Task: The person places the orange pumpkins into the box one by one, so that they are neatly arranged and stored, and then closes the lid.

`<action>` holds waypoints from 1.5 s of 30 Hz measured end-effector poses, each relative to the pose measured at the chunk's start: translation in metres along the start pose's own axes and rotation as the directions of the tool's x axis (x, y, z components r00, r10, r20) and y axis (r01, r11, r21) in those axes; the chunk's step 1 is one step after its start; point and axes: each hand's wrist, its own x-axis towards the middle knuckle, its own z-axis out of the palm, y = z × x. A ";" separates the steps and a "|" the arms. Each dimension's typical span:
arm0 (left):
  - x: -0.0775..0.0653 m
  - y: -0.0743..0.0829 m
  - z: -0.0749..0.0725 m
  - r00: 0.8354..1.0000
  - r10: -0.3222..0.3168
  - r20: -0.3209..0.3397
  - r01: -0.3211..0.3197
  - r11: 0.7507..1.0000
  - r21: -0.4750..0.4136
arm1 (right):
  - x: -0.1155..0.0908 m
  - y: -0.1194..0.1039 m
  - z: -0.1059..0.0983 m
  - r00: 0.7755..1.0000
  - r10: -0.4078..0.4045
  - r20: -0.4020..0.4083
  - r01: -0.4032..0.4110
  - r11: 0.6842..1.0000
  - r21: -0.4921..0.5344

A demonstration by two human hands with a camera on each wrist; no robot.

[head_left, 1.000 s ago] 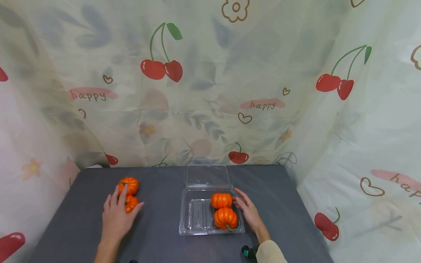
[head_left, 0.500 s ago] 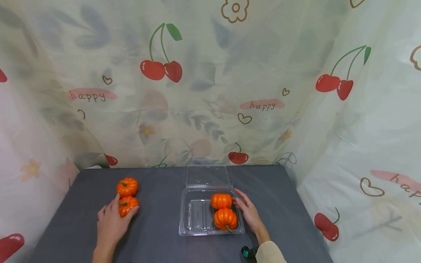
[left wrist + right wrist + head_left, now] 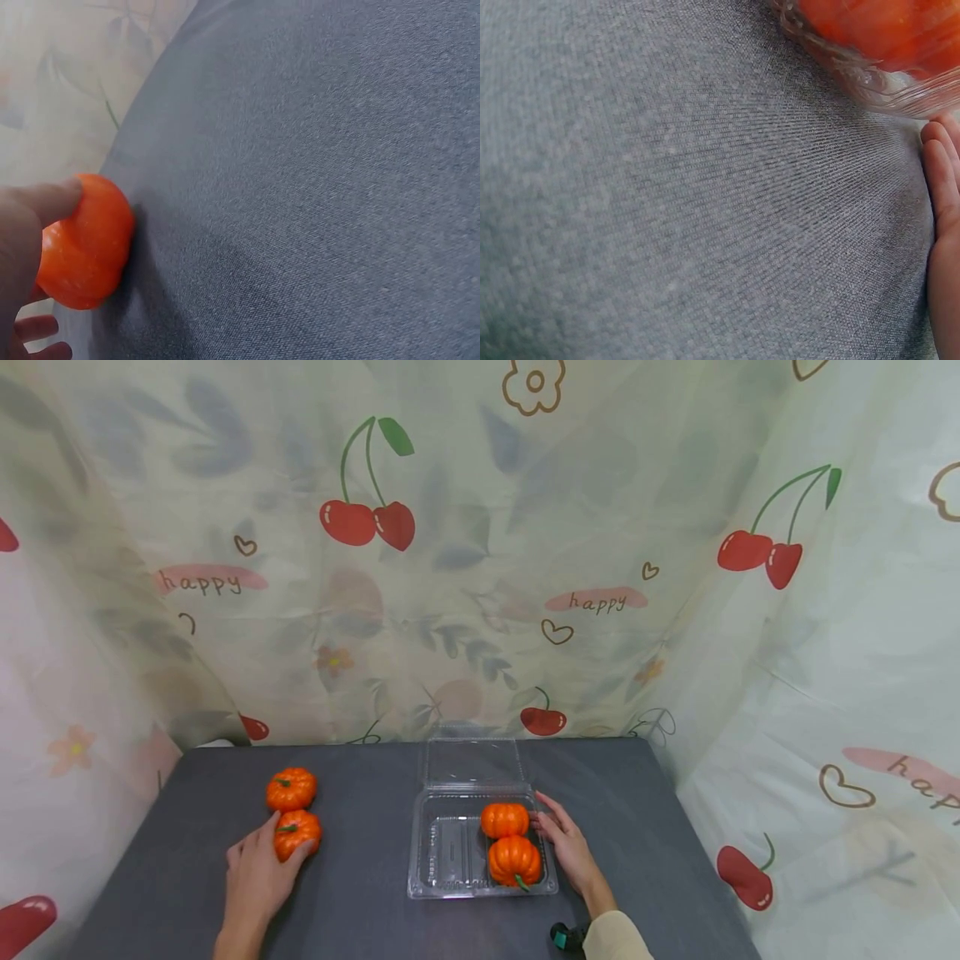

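Two small orange pumpkins are on the left side of the dark tabletop. My left hand (image 3: 258, 872) grips the nearer pumpkin (image 3: 298, 833), its thumb on the right side and fingers on the left; in the left wrist view the thumb lies on the same orange pumpkin (image 3: 90, 244). Right behind it is the farther pumpkin (image 3: 291, 789). A clear plastic clamshell box (image 3: 448, 887) has its lid tipped back. Inside, along its right half, sit a back pumpkin (image 3: 505, 819) and a front pumpkin (image 3: 514, 860). My right hand (image 3: 573, 852) rests with extended fingers against the box's right side.
A dark grey cloth covers the table (image 3: 360, 910). Beside my right sleeve (image 3: 617, 937) lies a small black object (image 3: 562, 937) with a teal patch. Printed curtains (image 3: 465, 568) hang behind and on both sides.
My left hand has drawn back from over the two left pumpkins and now grips the nearer one, which has shifted slightly. The right hand and the box have stayed in place.
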 end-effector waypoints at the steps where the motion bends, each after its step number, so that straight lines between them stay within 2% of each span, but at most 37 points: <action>1: 0.000 0.001 0.000 1.000 0.017 -0.009 -0.017 1.000 0.002 | 0.000 0.000 0.000 1.000 -0.003 0.002 0.003 1.000 -0.002; 5: -0.004 0.006 0.003 0.998 0.054 -0.030 -0.055 0.998 -0.020 | 0.000 0.000 -0.001 1.000 -0.011 0.006 0.011 1.000 -0.003; 10: -0.009 0.017 0.007 0.999 0.037 0.032 -0.035 0.996 -0.079 | -0.001 0.000 -0.001 1.000 -0.008 0.014 0.008 1.000 0.011; 12: -0.010 0.020 0.010 0.999 0.039 0.036 -0.036 0.995 -0.096 | -0.002 -0.001 -0.001 1.000 -0.009 0.015 0.009 1.000 0.010; 14: -0.012 0.023 0.013 0.999 0.046 0.019 -0.044 0.993 -0.109 | -0.002 -0.001 -0.001 1.000 -0.007 0.015 0.007 1.000 0.008; 18: -0.014 0.027 0.019 0.996 0.066 -0.064 -0.075 0.987 -0.144 | -0.002 -0.001 0.000 1.000 -0.005 0.012 0.005 1.000 0.007; 21: -0.014 0.030 0.020 0.993 0.084 -0.080 -0.095 0.984 -0.153 | -0.001 -0.001 -0.001 1.000 -0.003 0.013 0.003 1.000 0.018; 27: -0.013 0.030 0.023 0.991 0.134 -0.029 -0.137 0.982 -0.127 | 0.000 0.001 -0.001 1.000 -0.007 0.015 0.007 1.000 0.027; 35: -0.014 0.034 0.027 0.975 0.217 0.039 -0.208 0.964 -0.165 | 0.000 0.001 0.000 1.000 -0.002 0.010 0.002 1.000 0.002; 40: -0.015 0.040 0.026 0.969 0.244 0.041 -0.234 0.956 -0.176 | -0.001 0.001 -0.001 1.000 -0.008 0.009 0.008 1.000 0.007; 45: -0.015 0.047 0.021 0.961 0.270 0.055 -0.261 0.955 -0.138 | -0.002 0.000 -0.001 1.000 -0.010 0.013 0.010 1.000 0.012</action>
